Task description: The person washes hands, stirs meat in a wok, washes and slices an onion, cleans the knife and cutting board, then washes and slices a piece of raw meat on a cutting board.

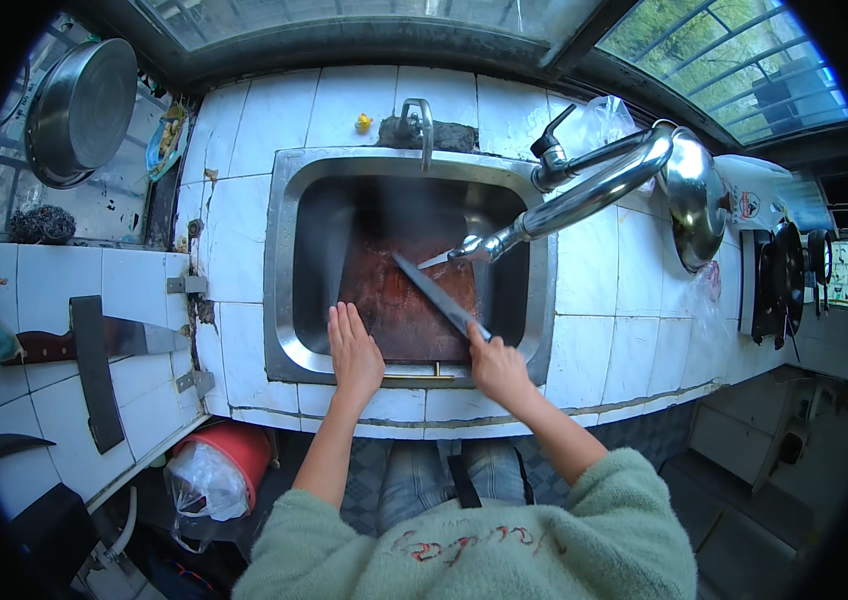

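Observation:
A wet, reddish-brown board [413, 326], apparently a wooden cutting board, lies in the stainless steel sink [283, 262], its near end at the front rim. My left hand [355, 352] rests flat at the board's near left edge, fingers straight and close together; its thumb is hard to see. Gripped in my right hand [497, 367] is a long metal knife [435, 295], slanting up and left over the board. The chrome tap [581, 199] reaches in from the right, and a thin stream of water [435, 259] leaves its nozzle near the blade.
A second, smaller tap [418, 131] stands behind the sink beside a small yellow toy [363, 122]. Leftward, a cleaver [124, 336] and a dark bar [96, 375] are on white tiles. A red bucket [248, 461] sits below. Right of the sink is a metal lid [694, 199].

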`<action>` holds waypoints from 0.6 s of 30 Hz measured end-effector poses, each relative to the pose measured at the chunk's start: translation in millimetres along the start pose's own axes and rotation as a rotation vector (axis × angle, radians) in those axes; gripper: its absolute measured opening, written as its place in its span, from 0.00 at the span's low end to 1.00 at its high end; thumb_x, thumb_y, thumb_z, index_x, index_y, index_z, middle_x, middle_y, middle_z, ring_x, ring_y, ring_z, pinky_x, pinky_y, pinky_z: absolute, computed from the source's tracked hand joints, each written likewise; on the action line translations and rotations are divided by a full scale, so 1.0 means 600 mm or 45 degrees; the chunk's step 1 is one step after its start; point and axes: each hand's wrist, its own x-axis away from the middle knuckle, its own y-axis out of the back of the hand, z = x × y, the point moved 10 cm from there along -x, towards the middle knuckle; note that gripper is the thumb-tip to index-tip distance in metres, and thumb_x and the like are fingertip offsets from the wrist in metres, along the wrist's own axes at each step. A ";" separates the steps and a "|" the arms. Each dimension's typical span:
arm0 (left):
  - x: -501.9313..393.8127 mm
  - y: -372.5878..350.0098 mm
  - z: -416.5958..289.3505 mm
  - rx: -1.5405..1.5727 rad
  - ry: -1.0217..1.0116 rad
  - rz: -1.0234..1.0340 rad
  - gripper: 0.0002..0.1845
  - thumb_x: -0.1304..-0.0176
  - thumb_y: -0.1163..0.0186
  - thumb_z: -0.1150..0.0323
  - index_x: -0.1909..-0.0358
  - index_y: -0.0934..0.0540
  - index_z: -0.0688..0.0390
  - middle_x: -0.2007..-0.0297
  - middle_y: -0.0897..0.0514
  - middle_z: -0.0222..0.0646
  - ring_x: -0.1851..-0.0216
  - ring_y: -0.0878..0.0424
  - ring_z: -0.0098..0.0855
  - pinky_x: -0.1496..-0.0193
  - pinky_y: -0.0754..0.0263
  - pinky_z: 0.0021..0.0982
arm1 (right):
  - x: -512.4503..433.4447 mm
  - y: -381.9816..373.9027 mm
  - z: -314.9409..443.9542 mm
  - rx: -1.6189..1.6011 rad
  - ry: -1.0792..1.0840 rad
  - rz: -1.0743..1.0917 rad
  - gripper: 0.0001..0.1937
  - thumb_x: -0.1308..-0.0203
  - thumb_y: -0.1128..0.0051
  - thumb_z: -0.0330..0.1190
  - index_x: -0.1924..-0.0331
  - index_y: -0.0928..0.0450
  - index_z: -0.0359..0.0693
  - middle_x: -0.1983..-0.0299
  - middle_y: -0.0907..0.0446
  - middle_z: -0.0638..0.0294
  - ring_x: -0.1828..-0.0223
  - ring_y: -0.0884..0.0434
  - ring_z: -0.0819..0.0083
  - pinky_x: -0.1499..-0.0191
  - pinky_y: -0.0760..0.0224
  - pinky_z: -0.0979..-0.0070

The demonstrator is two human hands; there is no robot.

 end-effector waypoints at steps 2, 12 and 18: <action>0.000 -0.002 -0.003 0.016 -0.035 -0.003 0.36 0.33 0.47 0.73 0.26 0.48 0.75 0.25 0.48 0.60 0.21 0.56 0.54 0.20 0.63 0.48 | -0.037 0.018 -0.028 0.038 -0.112 -0.053 0.27 0.36 0.53 0.32 0.31 0.36 0.38 0.67 0.19 0.39 0.69 0.15 0.43 0.66 0.20 0.51; 0.001 -0.003 0.004 0.036 -0.036 -0.061 0.37 0.32 0.47 0.73 0.26 0.50 0.75 0.25 0.49 0.60 0.21 0.57 0.54 0.20 0.64 0.48 | 0.042 0.013 0.032 -0.060 0.036 0.018 0.23 0.31 0.55 0.36 0.34 0.34 0.41 0.67 0.20 0.38 0.69 0.16 0.39 0.65 0.22 0.47; -0.003 0.002 0.003 0.029 -0.030 -0.077 0.37 0.33 0.46 0.73 0.26 0.49 0.75 0.25 0.48 0.61 0.21 0.57 0.55 0.20 0.64 0.49 | -0.059 0.064 -0.019 -0.022 -0.100 -0.124 0.19 0.31 0.54 0.35 0.39 0.32 0.38 0.69 0.17 0.41 0.67 0.15 0.42 0.64 0.22 0.49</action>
